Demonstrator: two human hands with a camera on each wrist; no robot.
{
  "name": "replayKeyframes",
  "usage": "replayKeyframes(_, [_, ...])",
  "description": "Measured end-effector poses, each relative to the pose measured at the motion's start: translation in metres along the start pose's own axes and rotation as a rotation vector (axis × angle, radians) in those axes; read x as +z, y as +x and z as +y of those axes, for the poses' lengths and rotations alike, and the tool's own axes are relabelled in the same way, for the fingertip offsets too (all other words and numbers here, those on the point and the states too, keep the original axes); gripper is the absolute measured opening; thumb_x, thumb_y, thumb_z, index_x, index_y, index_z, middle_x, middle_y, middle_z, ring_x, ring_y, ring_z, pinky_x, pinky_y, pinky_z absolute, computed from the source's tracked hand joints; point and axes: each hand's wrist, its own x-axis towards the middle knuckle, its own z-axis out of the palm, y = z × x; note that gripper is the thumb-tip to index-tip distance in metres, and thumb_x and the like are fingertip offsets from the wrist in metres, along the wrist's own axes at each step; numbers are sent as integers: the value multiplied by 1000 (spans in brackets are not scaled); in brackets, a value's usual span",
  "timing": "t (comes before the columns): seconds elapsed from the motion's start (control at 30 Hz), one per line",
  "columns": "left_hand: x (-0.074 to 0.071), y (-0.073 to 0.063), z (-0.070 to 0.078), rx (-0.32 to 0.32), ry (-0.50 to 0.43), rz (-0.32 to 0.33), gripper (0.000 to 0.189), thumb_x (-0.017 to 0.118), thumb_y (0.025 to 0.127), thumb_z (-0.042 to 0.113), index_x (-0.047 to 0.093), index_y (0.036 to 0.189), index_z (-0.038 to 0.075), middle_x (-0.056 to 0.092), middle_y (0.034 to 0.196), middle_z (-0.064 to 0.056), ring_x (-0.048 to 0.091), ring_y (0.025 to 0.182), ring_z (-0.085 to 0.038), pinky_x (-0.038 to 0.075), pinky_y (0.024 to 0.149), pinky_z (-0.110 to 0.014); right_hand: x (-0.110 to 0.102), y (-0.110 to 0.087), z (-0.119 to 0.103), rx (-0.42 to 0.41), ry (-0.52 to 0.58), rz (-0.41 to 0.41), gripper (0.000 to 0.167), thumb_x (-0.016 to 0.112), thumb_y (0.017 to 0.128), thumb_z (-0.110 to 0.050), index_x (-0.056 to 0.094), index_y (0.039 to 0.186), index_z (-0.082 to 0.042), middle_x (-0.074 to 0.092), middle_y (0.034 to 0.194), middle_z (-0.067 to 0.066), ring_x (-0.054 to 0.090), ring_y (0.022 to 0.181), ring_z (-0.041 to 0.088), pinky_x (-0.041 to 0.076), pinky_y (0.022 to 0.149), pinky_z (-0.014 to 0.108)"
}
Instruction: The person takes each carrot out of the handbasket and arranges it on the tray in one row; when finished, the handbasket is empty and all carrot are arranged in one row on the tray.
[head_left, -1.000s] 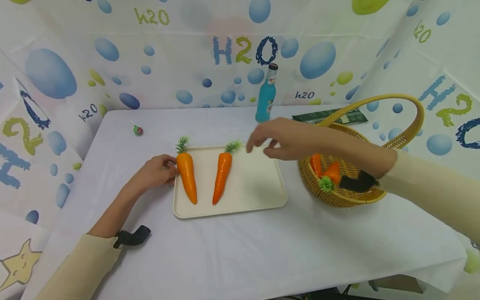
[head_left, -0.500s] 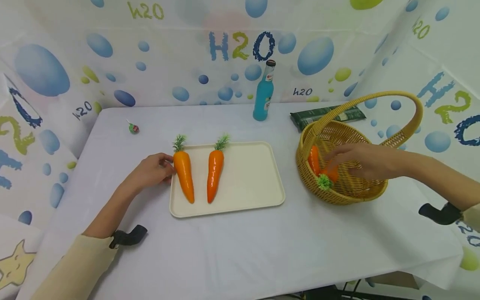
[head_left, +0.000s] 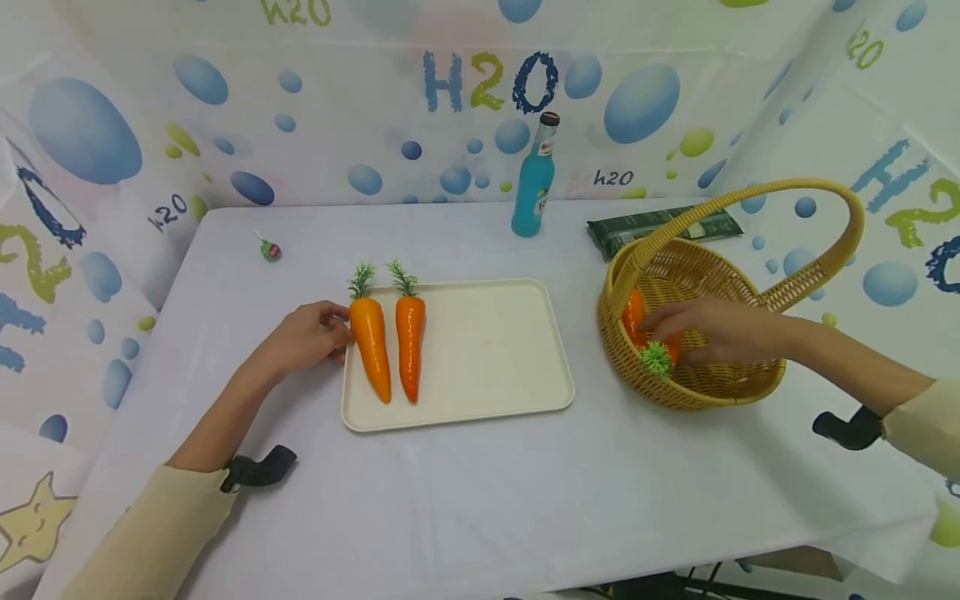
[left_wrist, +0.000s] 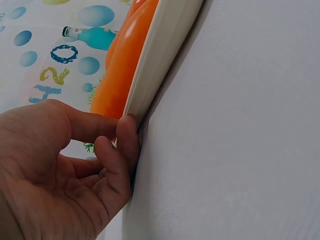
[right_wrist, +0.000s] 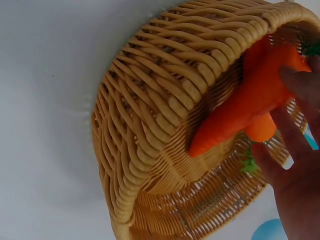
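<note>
My left hand (head_left: 309, 337) pinches the left rim of the cream tray (head_left: 487, 350) between thumb and finger, as the left wrist view shows. Two orange carrots with green tops lie close together on the tray's left side: a thicker carrot (head_left: 371, 350) by my hand and a slimmer carrot (head_left: 410, 346) beside it. Inside the wicker basket (head_left: 720, 275), my right hand (head_left: 720, 329) grips a carrot (right_wrist: 250, 102) near its top end. Another orange carrot (head_left: 634, 317) sits in there too, partly hidden. In the right wrist view my hand is cut off at the edge.
At the back stands a blue bottle (head_left: 533, 187). A green packet (head_left: 660, 229) lies behind the basket, whose handle arches to the right. A small wrapped lollipop (head_left: 271, 250) lies at the back left. White cloth (head_left: 450, 500) covers the table.
My right hand has moved from above the tray into the basket and closed on a carrot. The slimmer carrot has shifted left toward the thicker one. My left hand keeps its hold.
</note>
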Motion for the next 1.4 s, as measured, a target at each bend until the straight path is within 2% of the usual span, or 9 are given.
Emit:
replayKeyframes(0.27, [-5, -1, 3, -4, -3, -14, 48, 56, 95, 18, 46, 136, -5, 58, 107, -19, 61, 77, -24, 51, 69, -32, 5, 3, 8, 62, 9, 12, 49, 75, 86, -4, 63, 132, -12, 58, 135, 5, 52, 125, 32, 48, 94, 47])
replayKeyframes(0.4, [-6, -2, 4, -7, -11, -9, 48, 56, 95, 17, 46, 136, -6, 58, 105, -19, 61, 77, -24, 51, 69, -32, 4, 5, 14, 53, 11, 54, 44, 77, 85, -8, 66, 128, -10, 60, 132, 6, 56, 122, 31, 48, 94, 47])
replayKeyframes(0.5, [-5, -2, 3, -11, -19, -10, 48, 55, 95, 17, 46, 136, -6, 58, 106, -19, 61, 77, -23, 51, 69, -32, 4, 6, 21, 25, 16, 98, 43, 77, 84, -8, 66, 125, -12, 62, 128, 2, 58, 117, 25, 50, 91, 45])
replayKeyframes(0.7, [-5, -3, 5, -17, -25, -7, 47, 55, 95, 17, 47, 136, -6, 58, 108, -20, 62, 76, -23, 52, 70, -31, 3, 9, 35, 3, 56, 204, 41, 73, 85, -3, 63, 123, -13, 63, 118, -1, 58, 100, 17, 55, 79, 44])
replayKeyframes(0.77, [-5, -4, 7, -22, -28, -8, 47, 56, 95, 17, 47, 136, -6, 58, 107, -20, 61, 76, -24, 51, 69, -31, 2, 10, 40, 43, 64, 244, 40, 73, 85, -3, 64, 122, -14, 63, 116, -2, 58, 99, 17, 55, 79, 43])
replayKeyframes(0.93, [-4, -4, 10, -40, -29, -14, 48, 57, 95, 18, 46, 136, -5, 58, 106, -19, 60, 77, -24, 51, 69, -31, -1, 13, 52, 213, 86, 324, 33, 75, 87, -7, 65, 117, -13, 65, 114, 0, 61, 105, 22, 51, 87, 47])
replayKeyframes(1.07, [-4, -3, 9, -54, -23, -14, 49, 57, 95, 19, 47, 137, -4, 59, 106, -18, 60, 77, -24, 51, 70, -31, -2, 17, 57, 306, 82, 350, 28, 74, 89, -10, 63, 115, -8, 66, 113, 9, 63, 104, 32, 52, 86, 50])
replayKeyframes(1.17, [-5, -2, 9, -55, -26, -13, 49, 57, 95, 20, 47, 137, -4, 58, 106, -18, 60, 78, -24, 51, 70, -31, -1, 20, 59, 330, 49, 347, 24, 72, 91, -12, 63, 113, -7, 68, 109, 13, 64, 99, 33, 53, 80, 50])
replayKeyframes(1.4, [-6, -3, 12, -38, -33, -8, 48, 57, 95, 19, 47, 136, -4, 59, 106, -18, 61, 76, -24, 51, 68, -32, 2, 26, 59, 310, -11, 328, 19, 69, 93, -14, 65, 111, -7, 69, 100, 14, 63, 81, 26, 50, 64, 39])
